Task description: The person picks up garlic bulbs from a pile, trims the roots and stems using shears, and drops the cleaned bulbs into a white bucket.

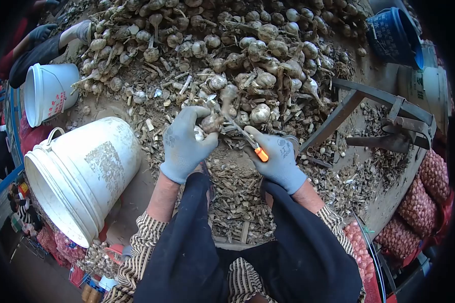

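My left hand (187,145), in a grey work glove, is closed around a garlic bulb (212,122) between thumb and fingers, in front of the heap. In my gloved right hand (279,157) is a pair of shears (261,153) with an orange grip; their metal part reaches up left to the bulb's stem. My palm hides part of the tool, and the blades are blurred, so I cannot tell how far apart they are. Past both hands lies a big heap of garlic bulbs (268,33) with dry stems.
A large white bucket (114,156) lies tilted at left, with a smaller white bucket (65,91) behind it. At right are a metal frame (346,108), a blue bucket (387,38) and net sacks (417,202). Stem scraps (240,202) cover the ground. Another person's gloved hand (43,33) shows upper left.
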Available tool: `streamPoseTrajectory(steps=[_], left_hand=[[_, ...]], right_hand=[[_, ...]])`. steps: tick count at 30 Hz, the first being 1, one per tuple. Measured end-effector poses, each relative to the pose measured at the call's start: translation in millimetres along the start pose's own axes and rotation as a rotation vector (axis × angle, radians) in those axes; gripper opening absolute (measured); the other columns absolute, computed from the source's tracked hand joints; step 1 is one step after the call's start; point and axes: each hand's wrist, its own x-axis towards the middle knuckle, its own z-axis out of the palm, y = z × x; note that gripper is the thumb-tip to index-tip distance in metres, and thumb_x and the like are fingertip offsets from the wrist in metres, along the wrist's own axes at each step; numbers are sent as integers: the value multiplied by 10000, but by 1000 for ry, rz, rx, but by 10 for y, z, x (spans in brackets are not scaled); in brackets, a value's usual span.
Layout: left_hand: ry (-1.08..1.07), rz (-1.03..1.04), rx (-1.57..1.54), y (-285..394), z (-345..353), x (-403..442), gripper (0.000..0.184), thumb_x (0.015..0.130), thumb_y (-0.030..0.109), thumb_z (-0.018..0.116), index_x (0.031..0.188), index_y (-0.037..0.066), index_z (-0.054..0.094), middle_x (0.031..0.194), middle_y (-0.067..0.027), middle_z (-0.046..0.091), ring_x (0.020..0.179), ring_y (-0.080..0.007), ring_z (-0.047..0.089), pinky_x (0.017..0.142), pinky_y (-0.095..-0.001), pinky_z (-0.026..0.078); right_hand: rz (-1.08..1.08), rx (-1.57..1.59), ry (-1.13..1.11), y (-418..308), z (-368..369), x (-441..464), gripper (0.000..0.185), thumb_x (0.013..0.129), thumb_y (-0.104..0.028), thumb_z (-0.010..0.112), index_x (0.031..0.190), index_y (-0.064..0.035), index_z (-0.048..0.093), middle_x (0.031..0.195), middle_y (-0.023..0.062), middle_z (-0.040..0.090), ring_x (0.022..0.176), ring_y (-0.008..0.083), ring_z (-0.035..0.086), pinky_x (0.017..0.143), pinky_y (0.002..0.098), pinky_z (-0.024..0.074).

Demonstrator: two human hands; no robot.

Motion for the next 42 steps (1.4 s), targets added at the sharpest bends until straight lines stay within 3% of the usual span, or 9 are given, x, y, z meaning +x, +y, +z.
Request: streamPoseTrajectory(steps=[9, 13, 18, 26, 30, 33, 35, 38, 42], left_hand=[[1172, -99, 595, 288, -1917, -763, 431, 833, -15, 824, 1214, -49, 626, 1149, -159, 700, 976, -199, 694, 908, -315, 588], [863, -191, 1475, 374, -2368, -890, 509, 844, 7, 786, 1310, -54, 593, 1327, -186, 601, 1185, -266, 619, 1045, -396, 510], [368, 206, 388, 335, -964, -72, 415, 838, -82, 719, 1240, 0, 656, 1177, -134, 689, 1060, -246, 663, 915, -370, 528], [-400, 153, 611, -601, 695, 1078, 244, 904, 166, 658, 1133, 85, 674, 1121, -109, 662, 1011, -318, 671, 861, -416, 558], [-383, 137, 569, -758, 354, 928, 276, 890, 155, 684, 1158, 87, 678, 1146, -100, 679, 1024, -279, 696, 870, -390, 571], [-241, -101, -37, -758, 198, 645, 351, 901, 117, 687, 1245, 52, 659, 1186, -115, 685, 1076, -250, 707, 911, -369, 595], [-61, -403, -1058, -653, 98, 381, 547, 909, 81, 681, 1425, -9, 522, 1239, -158, 660, 1136, -264, 692, 949, -386, 610], [-83, -430, -1465, -452, 182, 77, 698, 890, 54, 666, 1508, -79, 371, 1295, -202, 631, 1124, -294, 689, 962, -418, 607], [-169, -497, -1454, -322, 338, -120, 897, 804, 58, 697, 1581, -37, 259, 1326, -207, 580, 1167, -334, 672, 955, -430, 607]], right_hand=[[431, 763, 53, 202, 114, -271, 408, 1029, -231, 623, 1399, -59, 607, 791, 29, 708, 699, 100, 644, 663, 275, 508], [490, 871, 73, 206, 169, -372, 446, 1037, -200, 597, 1461, -62, 564, 823, 24, 727, 729, 86, 650, 677, 250, 505], [438, 815, 107, 246, 180, -354, 442, 1035, -177, 579, 1460, -54, 559, 827, 37, 731, 740, 93, 661, 686, 255, 507], [427, 700, 109, 321, 148, -421, 460, 1016, -163, 610, 1460, -55, 557, 818, 24, 713, 707, 90, 609, 688, 255, 499], [491, 813, 73, 217, 67, -385, 450, 1019, -168, 610, 1453, -57, 569, 827, 28, 711, 729, 102, 630, 709, 262, 510], [471, 774, -1, 197, 41, -369, 460, 1009, -209, 630, 1434, -40, 579, 824, 47, 701, 751, 129, 651, 731, 291, 520], [418, 611, -108, 168, -4, -347, 500, 992, -283, 669, 1413, -27, 586, 869, 127, 697, 807, 246, 695, 763, 351, 533], [344, 479, -141, 146, 58, -332, 531, 988, -331, 678, 1419, -35, 582, 961, 187, 702, 902, 349, 703, 807, 399, 539], [292, 452, -160, 100, 101, -253, 546, 986, -361, 677, 1419, -41, 582, 1066, 214, 701, 1000, 381, 690, 849, 430, 536]])
